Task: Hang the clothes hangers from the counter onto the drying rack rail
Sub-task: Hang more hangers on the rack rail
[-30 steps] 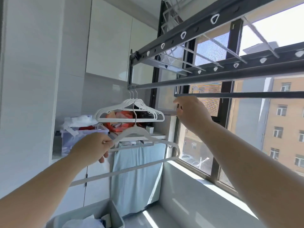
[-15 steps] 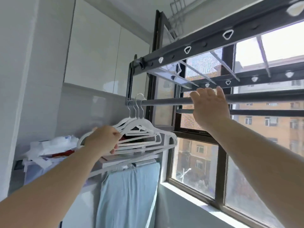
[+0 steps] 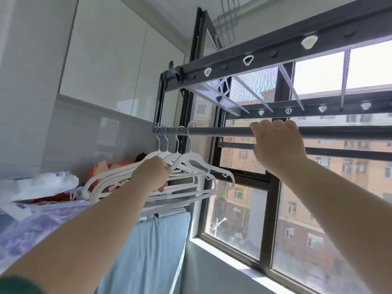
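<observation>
Sunlit laundry corner: a tall window (image 3: 239,219) runs along the right, and a cluttered worktop (image 3: 42,217) lies below and left of the raised arms. The dark rail (image 3: 218,131) runs level from left to right across the view. The right hand (image 3: 273,143) has its fingers curled over the rail from above. The left hand (image 3: 151,174) is wrapped round the sloping shoulder of a white hanger (image 3: 191,159); whether it also catches those behind, I cannot tell. Up and to the right of this hand, the hanger's hook (image 3: 192,126) arches over the rail, though whether it is seated cannot be made out. Three other hangers (image 3: 101,179) have their hooks on the rail, just above the left hand. The free stretch of rail lies between the two hands, so I judge the next move is to let the hook settle and release.
</observation>
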`<state>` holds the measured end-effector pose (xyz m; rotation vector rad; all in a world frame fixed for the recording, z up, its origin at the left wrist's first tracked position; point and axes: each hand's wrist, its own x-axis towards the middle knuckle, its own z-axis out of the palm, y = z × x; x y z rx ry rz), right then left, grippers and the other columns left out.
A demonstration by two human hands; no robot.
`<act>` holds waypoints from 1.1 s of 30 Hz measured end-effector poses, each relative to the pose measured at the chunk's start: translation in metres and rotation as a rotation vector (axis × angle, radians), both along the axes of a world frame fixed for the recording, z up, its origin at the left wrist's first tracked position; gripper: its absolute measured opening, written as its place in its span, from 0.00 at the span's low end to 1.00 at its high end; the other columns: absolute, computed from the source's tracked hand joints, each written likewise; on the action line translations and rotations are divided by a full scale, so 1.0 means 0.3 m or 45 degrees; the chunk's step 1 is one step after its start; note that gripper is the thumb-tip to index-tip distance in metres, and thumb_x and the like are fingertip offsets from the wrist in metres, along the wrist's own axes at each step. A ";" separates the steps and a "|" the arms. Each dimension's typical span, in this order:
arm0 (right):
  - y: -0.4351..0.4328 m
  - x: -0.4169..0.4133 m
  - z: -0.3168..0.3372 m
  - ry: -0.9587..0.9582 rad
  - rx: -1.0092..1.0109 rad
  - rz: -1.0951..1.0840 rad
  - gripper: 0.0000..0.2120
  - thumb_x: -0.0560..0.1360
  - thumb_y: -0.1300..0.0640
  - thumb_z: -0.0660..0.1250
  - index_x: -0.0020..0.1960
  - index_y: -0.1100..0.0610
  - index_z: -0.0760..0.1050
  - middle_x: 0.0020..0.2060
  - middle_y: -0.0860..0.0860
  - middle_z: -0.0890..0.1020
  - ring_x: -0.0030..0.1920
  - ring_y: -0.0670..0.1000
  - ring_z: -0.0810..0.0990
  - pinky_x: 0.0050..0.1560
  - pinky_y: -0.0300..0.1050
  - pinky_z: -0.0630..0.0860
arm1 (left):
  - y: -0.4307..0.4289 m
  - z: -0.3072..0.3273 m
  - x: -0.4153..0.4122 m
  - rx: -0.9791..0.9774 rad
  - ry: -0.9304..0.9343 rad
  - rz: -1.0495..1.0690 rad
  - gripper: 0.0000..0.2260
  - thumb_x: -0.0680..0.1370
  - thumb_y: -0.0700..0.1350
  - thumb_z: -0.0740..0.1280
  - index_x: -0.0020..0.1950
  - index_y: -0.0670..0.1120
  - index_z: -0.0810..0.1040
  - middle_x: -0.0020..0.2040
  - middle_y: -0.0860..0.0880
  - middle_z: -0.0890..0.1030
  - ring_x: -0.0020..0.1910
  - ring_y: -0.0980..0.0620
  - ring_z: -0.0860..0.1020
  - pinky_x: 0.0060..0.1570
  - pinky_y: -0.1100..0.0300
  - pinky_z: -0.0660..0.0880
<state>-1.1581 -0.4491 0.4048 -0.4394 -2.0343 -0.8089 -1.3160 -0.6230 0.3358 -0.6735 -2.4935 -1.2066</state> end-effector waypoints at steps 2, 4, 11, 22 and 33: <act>0.005 -0.007 -0.004 0.000 0.011 0.002 0.16 0.75 0.61 0.55 0.63 0.56 0.64 0.57 0.54 0.74 0.57 0.56 0.71 0.59 0.50 0.63 | 0.011 -0.006 -0.018 -0.005 0.005 0.000 0.10 0.79 0.41 0.55 0.44 0.42 0.75 0.31 0.46 0.78 0.26 0.50 0.77 0.28 0.63 0.70; 0.009 -0.013 -0.008 -0.006 0.010 0.009 0.16 0.75 0.61 0.55 0.62 0.57 0.64 0.57 0.54 0.74 0.58 0.56 0.71 0.60 0.50 0.62 | 0.017 -0.007 -0.031 0.014 -0.007 -0.010 0.10 0.79 0.41 0.55 0.43 0.42 0.75 0.31 0.46 0.77 0.25 0.51 0.76 0.26 0.64 0.69; 0.015 -0.013 -0.010 -0.025 0.007 0.018 0.17 0.75 0.59 0.56 0.64 0.57 0.63 0.58 0.54 0.73 0.58 0.56 0.71 0.61 0.50 0.62 | 0.054 -0.009 -0.046 -0.019 -0.049 -0.042 0.10 0.80 0.43 0.56 0.44 0.43 0.74 0.29 0.46 0.76 0.22 0.53 0.75 0.24 0.65 0.70; 0.023 -0.008 -0.016 0.004 -0.016 0.032 0.18 0.76 0.59 0.54 0.66 0.57 0.62 0.61 0.54 0.72 0.62 0.57 0.69 0.67 0.52 0.56 | 0.042 0.005 -0.050 -0.049 -0.140 -0.046 0.13 0.80 0.46 0.56 0.56 0.40 0.73 0.31 0.46 0.77 0.26 0.52 0.75 0.27 0.63 0.70; 0.032 0.028 -0.035 0.114 -0.064 0.204 0.19 0.75 0.61 0.56 0.66 0.58 0.64 0.66 0.55 0.68 0.67 0.55 0.63 0.72 0.52 0.41 | -0.037 0.043 0.035 -0.365 0.425 0.396 0.19 0.78 0.54 0.56 0.53 0.39 0.75 0.43 0.44 0.79 0.42 0.46 0.76 0.39 0.59 0.67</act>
